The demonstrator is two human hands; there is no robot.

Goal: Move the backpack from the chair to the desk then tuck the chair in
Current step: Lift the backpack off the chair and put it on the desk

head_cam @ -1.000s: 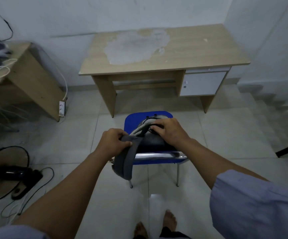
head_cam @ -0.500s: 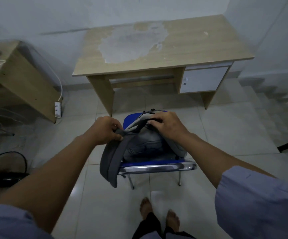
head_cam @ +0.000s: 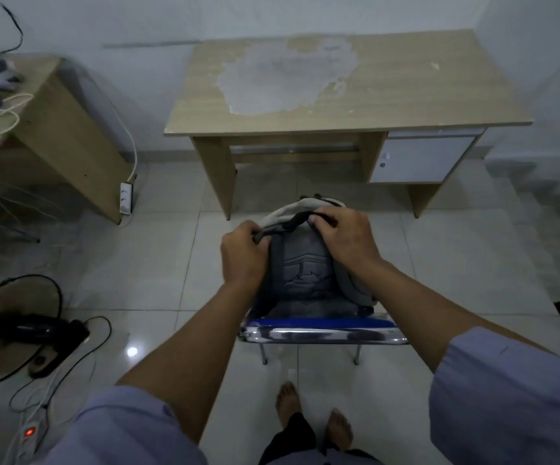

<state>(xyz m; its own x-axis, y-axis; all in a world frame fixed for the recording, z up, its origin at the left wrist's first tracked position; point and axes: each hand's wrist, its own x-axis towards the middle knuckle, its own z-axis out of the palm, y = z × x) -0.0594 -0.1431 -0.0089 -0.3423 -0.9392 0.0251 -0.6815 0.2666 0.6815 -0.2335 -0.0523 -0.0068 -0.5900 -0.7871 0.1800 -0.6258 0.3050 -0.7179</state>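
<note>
Both hands grip the backpack [head_cam: 305, 273] by its top: left hand [head_cam: 243, 255] clenched on a strap, right hand [head_cam: 345, 236] closed over the handle; it stands on the chair [head_cam: 322, 332], short of the table [head_cam: 406, 95].

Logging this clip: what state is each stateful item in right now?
backpack: upright on the chair, gripped at top
chair: pulled out from desk
desk: top bare, cabinet door closed
left hand: closed on strap
right hand: closed on strap
power strip: light on
</note>
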